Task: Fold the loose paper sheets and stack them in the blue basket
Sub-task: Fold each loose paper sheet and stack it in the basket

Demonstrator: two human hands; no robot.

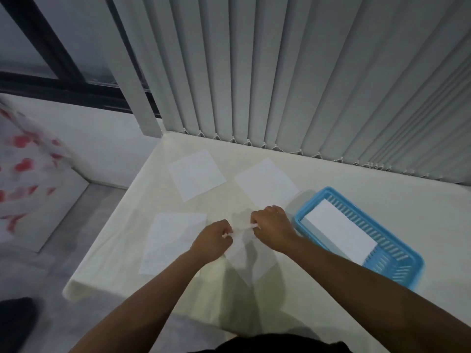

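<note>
A white paper sheet (pixel 251 258) hangs lifted above the cream table (pixel 318 289), pinched at its upper edge by both hands. My left hand (pixel 214 239) grips the left part of that edge and my right hand (pixel 272 226) grips the right part. Three loose sheets lie flat: one near left (pixel 170 240), one far left (pixel 196 174), one far middle (pixel 266 184). The blue basket (pixel 402 266) stands to the right of my right hand, with a folded white paper (pixel 340 233) lying inside it.
Grey vertical blinds (pixel 305 85) hang along the table's far edge. The table's left edge drops to a grey floor (pixel 76 225). A white cloth with red spots (pixel 23 174) is at far left, and a dark window frame (pixel 58 72) lies beyond.
</note>
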